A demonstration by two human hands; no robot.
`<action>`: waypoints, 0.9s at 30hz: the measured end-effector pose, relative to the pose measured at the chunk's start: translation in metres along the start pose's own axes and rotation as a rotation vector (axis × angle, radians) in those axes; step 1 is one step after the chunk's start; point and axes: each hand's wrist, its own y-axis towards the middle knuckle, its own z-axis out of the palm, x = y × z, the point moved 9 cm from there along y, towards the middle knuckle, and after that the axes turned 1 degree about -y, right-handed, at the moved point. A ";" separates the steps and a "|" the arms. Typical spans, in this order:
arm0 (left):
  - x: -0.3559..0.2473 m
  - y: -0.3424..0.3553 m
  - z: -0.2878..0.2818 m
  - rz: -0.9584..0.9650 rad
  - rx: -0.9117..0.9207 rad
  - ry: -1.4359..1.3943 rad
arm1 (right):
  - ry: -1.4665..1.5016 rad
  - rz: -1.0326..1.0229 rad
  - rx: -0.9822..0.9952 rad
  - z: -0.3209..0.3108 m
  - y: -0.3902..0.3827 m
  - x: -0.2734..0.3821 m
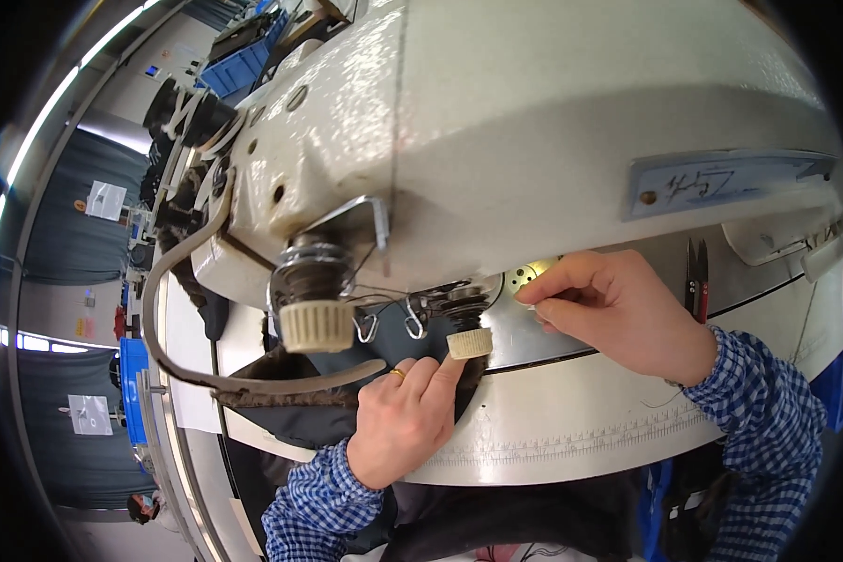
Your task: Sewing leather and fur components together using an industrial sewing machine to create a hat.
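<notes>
A piece of dark grey fabric [300, 428], edged with a brown, furry-looking strip [286, 397], lay under the left end of a large, glossy white sewing machine [571, 122]. The left hand [403, 426] was over the fabric's right part, below the machine's left end, its forefinger stretched up to a small cream ribbed knob [469, 344] and its other fingers bent; the fingertip was hidden, and whether the hand gripped anything could not be told. A yellow ring [398, 373] showed on one finger.

The right hand [628, 314] was just below the machine's lower edge, thumb and forefinger drawn together — a tiny pale bit showed at the tips, too small to tell whether it was held. A yellowish round metal disc with holes [526, 273] sat just behind that forefinger, close under the machine.

On the machine's left end were a larger cream ribbed knob [317, 325] and a grey curved bar [183, 370] that swept round below it. Black-and-red thread snips [697, 286] lay below the machine's right part. In front of the machine ran a white curved tabletop [553, 398] with a printed ruler scale. Well beyond the machine's left end — a blue plastic crate [244, 67] and dark grey-blue curtains [70, 248].
</notes>
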 end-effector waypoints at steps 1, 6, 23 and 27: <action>0.000 0.001 0.000 -0.006 0.006 -0.006 | -0.009 0.001 0.005 0.004 0.001 -0.002; -0.006 0.006 -0.002 -0.007 -0.024 -0.019 | -0.196 -0.042 -0.097 0.010 0.006 0.009; -0.026 0.024 -0.008 0.095 -0.066 0.030 | -0.853 -0.487 -0.232 0.015 0.010 0.017; -0.026 0.024 -0.009 0.095 -0.097 0.030 | -0.818 -0.552 -0.243 0.020 0.001 0.041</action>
